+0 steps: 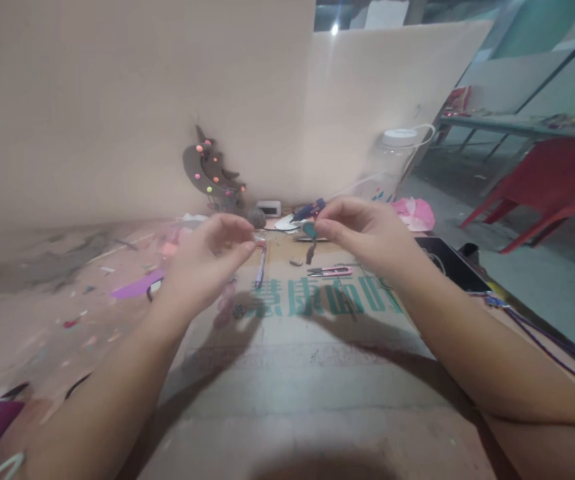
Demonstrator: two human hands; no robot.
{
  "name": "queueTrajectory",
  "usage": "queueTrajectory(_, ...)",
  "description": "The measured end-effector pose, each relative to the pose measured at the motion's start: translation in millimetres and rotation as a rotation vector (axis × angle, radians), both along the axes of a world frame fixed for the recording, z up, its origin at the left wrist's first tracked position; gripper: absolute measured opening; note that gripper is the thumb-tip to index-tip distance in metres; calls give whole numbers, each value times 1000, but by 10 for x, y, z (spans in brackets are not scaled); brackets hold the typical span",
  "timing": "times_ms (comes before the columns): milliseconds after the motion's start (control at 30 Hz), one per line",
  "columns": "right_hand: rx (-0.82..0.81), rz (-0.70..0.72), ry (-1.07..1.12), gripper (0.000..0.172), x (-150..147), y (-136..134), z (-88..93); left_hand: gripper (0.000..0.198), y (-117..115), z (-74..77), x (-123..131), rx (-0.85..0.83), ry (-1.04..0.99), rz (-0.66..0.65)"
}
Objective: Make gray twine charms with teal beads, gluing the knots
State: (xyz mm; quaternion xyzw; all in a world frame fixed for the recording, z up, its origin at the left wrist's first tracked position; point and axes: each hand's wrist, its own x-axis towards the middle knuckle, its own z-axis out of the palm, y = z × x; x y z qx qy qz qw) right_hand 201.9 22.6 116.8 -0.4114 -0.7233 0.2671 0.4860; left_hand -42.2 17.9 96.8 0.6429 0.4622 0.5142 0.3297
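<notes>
My right hand (362,230) pinches a small teal piece (310,230) between thumb and index finger, and a dark strip (310,253) hangs just below it. My left hand (212,263) is raised across from it, thumb and index fingertips close together. Whatever lies between those left fingertips is too small and blurred to name. Both hands are above a cardboard sheet (287,380) with green printed characters. Between them on the cardboard lie a slim pen-like stick (261,267) and pink-handled thread snips (331,271). A blue glue gun (310,211) rests behind the right fingertips.
A dark crescent ornament with coloured dots (212,170) leans on the back panel. Beside it stand a small white digital display (269,209) and a clear bottle (392,160). At right are a black tablet (454,267) and a pink bag (417,213). Scraps litter the left.
</notes>
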Motion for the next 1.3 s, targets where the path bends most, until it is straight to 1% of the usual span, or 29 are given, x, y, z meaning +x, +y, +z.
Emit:
queueTrajectory(167,9,-33,-15,23,61,8,42,10,-45,40,2,7,-7,-42)
queueTrajectory(300,25,-74,-39,25,98,22,44,8,-54,12,35,15,55,-25)
queueTrajectory(333,21,-69,-40,26,95,18,43,8,-50,-8,50,11,82,-26)
queueTrajectory(400,15,-40,-48,26,77,7,38,6,-42,-68,98,-15,131,-70)
queueTrajectory(500,21,3,-90,25,50,-2,29,10,-36,-201,221,-90,193,-195)
queueTrajectory(633,24,19,-140,24,61,14,27,8,-37,-381,369,-204,240,-352)
queueTrajectory(700,25,24,-147,25,80,22,31,8,-35,-435,389,-222,247,-369)
queueTrajectory(767,30,15,-151,24,94,24,35,9,-29,-459,376,-229,265,-359)
queueTrajectory(900,54,-4,-141,22,92,14,37,14,-21,-447,327,-220,242,-369)
queueTrajectory(1000,62,14,-125,22,66,-2,31,11,-35,-388,311,-205,219,-363)
queueTrajectory(1167,76,20,-125,23,11,-45,28,3,-77,-251,286,-154,255,-332)
queueTrajectory(1300,113,51,-117,23,-11,-68,32,5,-101,-225,272,-133,212,-303)
